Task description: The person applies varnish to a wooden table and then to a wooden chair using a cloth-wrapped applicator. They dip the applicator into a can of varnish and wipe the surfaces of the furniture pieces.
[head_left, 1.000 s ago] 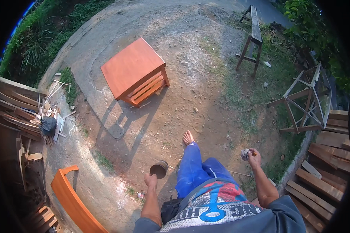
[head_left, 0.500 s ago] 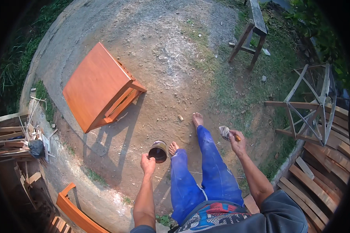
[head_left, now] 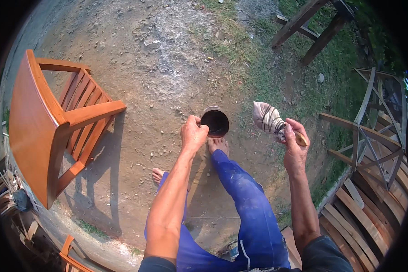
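My left hand (head_left: 194,134) is closed on the rim of a round, dark-lined tin can (head_left: 215,124), tipped so that its mouth faces me; what lies inside is too dark to make out. Over to the right, my right hand (head_left: 296,140) grips a brush-like tool with a wooden handle (head_left: 300,138), its head wrapped in pale striped cloth (head_left: 266,117). Cloth and tin are well apart. A glossy orange-brown piece of wooden furniture (head_left: 34,131), with a broad panel, legs and slats, stands left of both hands and touches neither.
Dirt ground (head_left: 145,122) with stones and grass patches spreads ahead. A dark wooden trestle (head_left: 299,25) stands far right, and a wooden frame (head_left: 371,122) nearer. Stacked planks (head_left: 358,222) lie lower right. Another orange wooden piece (head_left: 68,254) and scrap wood (head_left: 29,226) sit lower left.
Both hands have moved forward, the tin also rightward between them. The cloth-wrapped head now points left and shows more fully. My feet have shifted, and the furniture appears further left.
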A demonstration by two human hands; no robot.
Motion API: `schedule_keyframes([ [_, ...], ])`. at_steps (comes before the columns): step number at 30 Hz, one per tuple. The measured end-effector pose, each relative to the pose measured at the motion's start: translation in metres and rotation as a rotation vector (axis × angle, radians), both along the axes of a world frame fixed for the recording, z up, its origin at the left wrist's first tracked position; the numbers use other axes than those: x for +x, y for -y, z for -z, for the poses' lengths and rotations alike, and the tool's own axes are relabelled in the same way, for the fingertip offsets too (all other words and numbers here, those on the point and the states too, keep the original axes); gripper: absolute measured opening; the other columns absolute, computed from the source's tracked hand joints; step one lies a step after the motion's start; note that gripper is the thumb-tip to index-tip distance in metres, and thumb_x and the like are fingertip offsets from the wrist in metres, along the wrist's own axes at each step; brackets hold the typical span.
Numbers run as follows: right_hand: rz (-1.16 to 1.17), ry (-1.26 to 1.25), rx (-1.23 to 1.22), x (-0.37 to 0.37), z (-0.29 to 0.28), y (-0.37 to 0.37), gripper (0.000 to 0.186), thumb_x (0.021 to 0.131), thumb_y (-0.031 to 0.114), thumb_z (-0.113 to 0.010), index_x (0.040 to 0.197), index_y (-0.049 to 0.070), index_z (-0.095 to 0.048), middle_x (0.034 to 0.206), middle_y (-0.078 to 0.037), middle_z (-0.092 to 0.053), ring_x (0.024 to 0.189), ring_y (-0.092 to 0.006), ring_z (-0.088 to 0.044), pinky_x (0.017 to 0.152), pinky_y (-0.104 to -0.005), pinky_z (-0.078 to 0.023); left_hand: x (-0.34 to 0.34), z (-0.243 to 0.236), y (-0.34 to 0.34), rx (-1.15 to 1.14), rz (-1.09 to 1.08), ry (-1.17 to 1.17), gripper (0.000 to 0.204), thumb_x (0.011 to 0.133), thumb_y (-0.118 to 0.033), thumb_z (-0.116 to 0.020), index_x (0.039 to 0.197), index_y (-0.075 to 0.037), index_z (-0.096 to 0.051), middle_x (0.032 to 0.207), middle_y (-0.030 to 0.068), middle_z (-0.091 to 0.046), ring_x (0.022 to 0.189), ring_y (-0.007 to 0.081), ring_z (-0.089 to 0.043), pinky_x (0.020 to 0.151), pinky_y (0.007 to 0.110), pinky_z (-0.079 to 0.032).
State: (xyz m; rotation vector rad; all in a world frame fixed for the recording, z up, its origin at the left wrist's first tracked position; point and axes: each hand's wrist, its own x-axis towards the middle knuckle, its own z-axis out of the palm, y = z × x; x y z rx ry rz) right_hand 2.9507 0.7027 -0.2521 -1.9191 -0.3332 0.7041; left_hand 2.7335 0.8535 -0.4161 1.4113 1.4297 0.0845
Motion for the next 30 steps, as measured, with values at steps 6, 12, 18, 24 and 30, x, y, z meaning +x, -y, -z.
schedule_keyframes([
  [6,-0.057,0.158,0.172,0.029,0.051,-0.044,0.027,0.095,0.017,-0.068,0.116,0.001,-0.064,0.097,-0.001,-0.066,0.085,-0.0049,-0.059,0.074,-0.0206,-0.049,0.077,0.061,-0.043,0.055,0.134,0.13,0.031,0.069,-0.017,-0.067,0.094,0.002,-0.066,0.084,0.019,-0.071,0.08,0.031,-0.07,0.075,0.04,-0.054],
  [12,-0.206,0.424,0.135,0.038,0.086,-0.067,0.02,0.092,0.016,-0.07,0.105,0.0,-0.068,0.085,-0.001,-0.066,0.076,-0.0053,-0.06,0.069,-0.0214,-0.049,0.105,0.097,-0.069,0.077,0.304,0.194,0.03,0.068,-0.017,-0.071,0.09,0.003,-0.068,0.079,0.0113,-0.07,0.072,0.017,-0.066,0.067,0.032,-0.053],
  [18,-0.27,0.453,0.107,0.052,0.113,-0.067,0.019,0.089,0.02,-0.071,0.087,0.001,-0.069,0.074,-0.001,-0.066,0.069,-0.0058,-0.06,0.061,-0.0231,-0.048,0.117,0.107,-0.073,0.155,0.411,0.163,0.028,0.068,-0.016,-0.07,0.088,0.003,-0.068,0.078,0.011,-0.07,0.072,0.0176,-0.066,0.067,0.033,-0.053],
  [24,-0.385,0.495,0.043,0.048,0.133,-0.078,0.025,0.087,0.025,-0.072,0.085,0.0,-0.069,0.067,-0.003,-0.064,0.063,-0.0073,-0.057,0.056,-0.0273,-0.046,0.105,0.117,-0.075,0.101,0.388,0.339,0.026,0.078,-0.018,-0.073,0.095,0.002,-0.067,0.08,0.0092,-0.07,0.074,0.0154,-0.066,0.068,0.032,-0.053],
  [30,-0.492,0.526,-0.063,0.048,0.155,-0.09,0.025,0.087,0.027,-0.072,0.085,0.002,-0.068,0.066,-0.006,-0.063,0.06,-0.0117,-0.058,0.056,-0.0313,-0.047,0.092,0.106,-0.075,-0.098,0.35,0.418,0.021,0.091,-0.02,-0.068,0.097,0.0,-0.073,0.082,0.0043,-0.07,0.073,0.0106,-0.065,0.067,0.027,-0.05],
])
